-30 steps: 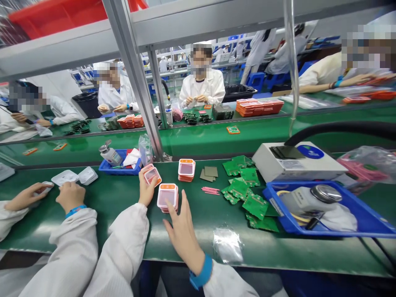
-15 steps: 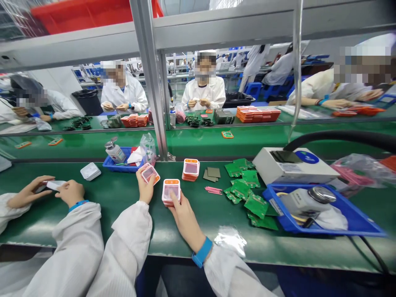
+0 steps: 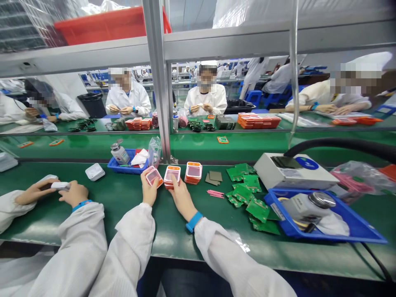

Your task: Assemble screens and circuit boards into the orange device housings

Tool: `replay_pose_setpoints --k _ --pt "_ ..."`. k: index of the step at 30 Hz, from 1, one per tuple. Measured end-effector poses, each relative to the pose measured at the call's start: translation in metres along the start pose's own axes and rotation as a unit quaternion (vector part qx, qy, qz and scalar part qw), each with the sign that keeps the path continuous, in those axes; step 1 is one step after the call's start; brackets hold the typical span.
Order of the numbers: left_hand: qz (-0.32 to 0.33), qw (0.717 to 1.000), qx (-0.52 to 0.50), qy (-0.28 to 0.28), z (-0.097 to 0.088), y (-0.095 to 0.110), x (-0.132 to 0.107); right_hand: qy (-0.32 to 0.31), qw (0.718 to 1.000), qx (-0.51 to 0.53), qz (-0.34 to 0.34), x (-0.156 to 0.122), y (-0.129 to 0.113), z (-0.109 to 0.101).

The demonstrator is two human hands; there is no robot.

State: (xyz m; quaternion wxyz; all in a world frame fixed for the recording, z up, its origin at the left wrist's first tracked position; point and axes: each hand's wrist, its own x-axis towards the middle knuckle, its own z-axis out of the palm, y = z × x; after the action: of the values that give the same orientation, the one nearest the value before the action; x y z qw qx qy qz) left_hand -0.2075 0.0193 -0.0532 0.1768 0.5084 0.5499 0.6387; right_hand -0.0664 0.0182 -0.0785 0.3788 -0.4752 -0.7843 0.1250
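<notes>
My left hand (image 3: pixel 149 192) is closed around a square orange-and-white plastic case (image 3: pixel 152 175), tilted, with a greyish panel in its middle. Beside it, my right hand (image 3: pixel 182 197) grips a small stack of similar cases (image 3: pixel 172 170), thumb on the top one and fingers along the right side. Just right of that stands another case stack (image 3: pixel 194 173), apart from my fingers. Farther right are grey square pads (image 3: pixel 214 177), thin pink strips (image 3: pixel 215 193) and a loose pile of green circuit boards (image 3: pixel 247 192).
At left, a co-worker's hands (image 3: pixel 72 194) hold a white piece, near stacked white cases (image 3: pixel 95 172). Blue trays with bottles stand behind (image 3: pixel 124 168) and at right (image 3: pixel 340 238), beside a white box (image 3: pixel 293 175). A green conveyor (image 3: pixel 198 146) runs beyond a metal post (image 3: pixel 161 90).
My right hand has pushed its stack away from me, bringing it level with the other stack. My left hand still holds its case. The camera view has shifted slightly.
</notes>
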Motion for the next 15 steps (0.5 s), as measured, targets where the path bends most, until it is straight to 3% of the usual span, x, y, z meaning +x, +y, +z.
replay_pose_setpoints --k 12,15 --pt "0.029 0.998 0.058 -0.027 0.000 -0.012 -0.003 0.005 1.000 0.005 0.022 0.030 0.009 0.007" --pt "0.035 0.995 0.077 -0.047 -0.016 -0.013 0.002 0.009 1.000 0.006 0.023 0.033 0.010 0.009"
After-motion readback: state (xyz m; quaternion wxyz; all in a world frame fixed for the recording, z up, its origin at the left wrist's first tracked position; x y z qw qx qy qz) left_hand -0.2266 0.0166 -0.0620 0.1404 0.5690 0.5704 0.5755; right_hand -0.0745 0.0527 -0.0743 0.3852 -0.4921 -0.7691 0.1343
